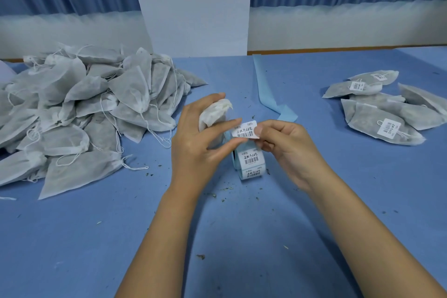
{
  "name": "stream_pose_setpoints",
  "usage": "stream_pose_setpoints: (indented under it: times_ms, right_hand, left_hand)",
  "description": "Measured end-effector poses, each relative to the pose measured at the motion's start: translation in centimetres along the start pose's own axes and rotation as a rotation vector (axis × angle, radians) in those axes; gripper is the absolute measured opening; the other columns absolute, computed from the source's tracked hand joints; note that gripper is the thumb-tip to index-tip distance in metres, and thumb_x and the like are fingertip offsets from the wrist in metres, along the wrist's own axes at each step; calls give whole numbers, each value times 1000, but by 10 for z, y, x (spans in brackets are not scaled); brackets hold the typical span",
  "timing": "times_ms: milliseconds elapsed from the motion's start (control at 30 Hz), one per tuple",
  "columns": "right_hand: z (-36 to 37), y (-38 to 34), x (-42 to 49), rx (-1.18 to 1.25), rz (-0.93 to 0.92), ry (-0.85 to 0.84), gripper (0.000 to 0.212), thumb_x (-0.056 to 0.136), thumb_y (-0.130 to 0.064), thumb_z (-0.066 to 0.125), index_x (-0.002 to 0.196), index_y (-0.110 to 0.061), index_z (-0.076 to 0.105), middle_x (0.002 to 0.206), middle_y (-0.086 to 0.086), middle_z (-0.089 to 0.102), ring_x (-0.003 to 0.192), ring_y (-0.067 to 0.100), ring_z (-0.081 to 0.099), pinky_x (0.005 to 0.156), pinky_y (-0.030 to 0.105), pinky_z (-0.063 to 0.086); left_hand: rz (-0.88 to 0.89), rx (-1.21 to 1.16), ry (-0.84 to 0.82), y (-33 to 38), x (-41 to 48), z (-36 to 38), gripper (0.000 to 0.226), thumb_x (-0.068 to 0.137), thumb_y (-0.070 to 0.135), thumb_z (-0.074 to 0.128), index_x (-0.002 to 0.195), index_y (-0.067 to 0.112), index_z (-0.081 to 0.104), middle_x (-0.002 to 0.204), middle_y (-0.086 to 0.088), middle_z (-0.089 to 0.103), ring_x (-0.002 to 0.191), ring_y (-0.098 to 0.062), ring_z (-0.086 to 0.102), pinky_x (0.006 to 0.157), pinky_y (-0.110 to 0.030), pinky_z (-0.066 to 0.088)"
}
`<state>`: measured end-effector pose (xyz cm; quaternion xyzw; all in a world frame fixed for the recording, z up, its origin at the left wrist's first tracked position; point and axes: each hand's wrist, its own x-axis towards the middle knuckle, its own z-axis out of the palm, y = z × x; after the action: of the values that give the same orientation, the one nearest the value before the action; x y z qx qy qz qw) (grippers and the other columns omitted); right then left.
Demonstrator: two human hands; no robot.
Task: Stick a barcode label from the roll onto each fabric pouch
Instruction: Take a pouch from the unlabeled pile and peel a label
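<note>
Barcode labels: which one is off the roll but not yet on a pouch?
The label pinched by the right hand, above the roll. The others sit on the roll or on the pouches at right.

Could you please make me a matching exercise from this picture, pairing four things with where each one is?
Things
1. peeled label
2. label roll
3. unlabelled pouches
4. labelled pouches

Places
A. piled at the left of the table
B. pinched by the right hand
C. lying at the right of the table
D. resting mid-table, near the left hand

Pairs: 1-B, 2-D, 3-A, 4-C
</note>
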<state>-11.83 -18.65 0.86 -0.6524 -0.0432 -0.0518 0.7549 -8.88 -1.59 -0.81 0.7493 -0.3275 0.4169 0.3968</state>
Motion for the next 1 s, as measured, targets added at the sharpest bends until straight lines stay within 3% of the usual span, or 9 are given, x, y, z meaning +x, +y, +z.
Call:
stream_pose_setpoints:
  times_ms: [200,300,367,433,533,600,667,800,1000]
  right_hand:
    - [3,5,0,0,30,72,20,88,-2,57,74,-7,70,83,17,57,71,20,42,68,27,33]
    - [-2,2,3,48,18,171,18,89,-3,57,78,-7,70,85,14,61,68,14,44,70,27,34]
    - [-5,-3,3,38,-19,197,16,89,-5,60,77,-11,69,83,11,61,69,13,46,73,27,34]
    - [1,-7,2,11,-81,168,14,87,-7,63,75,-12,67,73,-2,63,62,6,49,70,17,38]
    - [23,-9,-1,8,-155,99,11,84,-7,67,74,-13,66,69,-10,66,62,2,54,63,10,43]
    - [38,-9,-2,25,-159,64,9,82,-7,69,75,-13,68,75,-3,69,70,9,59,68,15,49]
    - [48,-8,-1,31,-150,56,6,82,-6,70,77,-9,68,78,1,71,74,13,62,71,18,52]
    - [54,-7,3,-4,-133,113,7,80,-8,73,75,-10,69,75,1,70,72,14,60,65,17,51]
    - [52,-3,4,-163,-195,196,16,75,-8,78,67,-16,66,63,-8,61,57,2,46,56,11,41]
  left_hand:
    - [-136,-84,-94,-5,4,-7,46,73,34,81,113,14,70,133,0,41,130,-24,43,110,-28,32]
    - [-266,-190,-64,-4,5,-12,41,75,38,78,112,26,67,133,-7,43,130,-18,43,113,-27,31]
    - [-415,-271,6,-4,6,-12,25,84,29,71,107,37,67,133,-12,50,128,-16,47,112,-31,35]
    - [-498,-330,23,-4,7,-12,34,87,12,68,106,41,67,131,-13,55,127,-15,50,109,-28,39]
    - [-536,-406,-8,-3,8,-13,44,83,3,66,109,39,68,125,14,64,122,0,53,101,-13,39]
    - [-573,-477,-23,-4,8,-14,48,79,8,66,112,43,67,119,23,65,121,0,54,102,-19,42]
    - [-588,-523,-36,-6,7,-15,50,75,13,68,112,47,67,120,19,66,121,-6,56,101,-26,46]
    - [-572,-570,-94,-5,7,-15,61,73,4,61,116,47,66,120,15,66,112,-4,59,90,-19,47]
    - [-488,-582,-149,-1,5,-17,57,74,20,71,126,41,60,140,0,55,135,-9,45,108,-22,38]
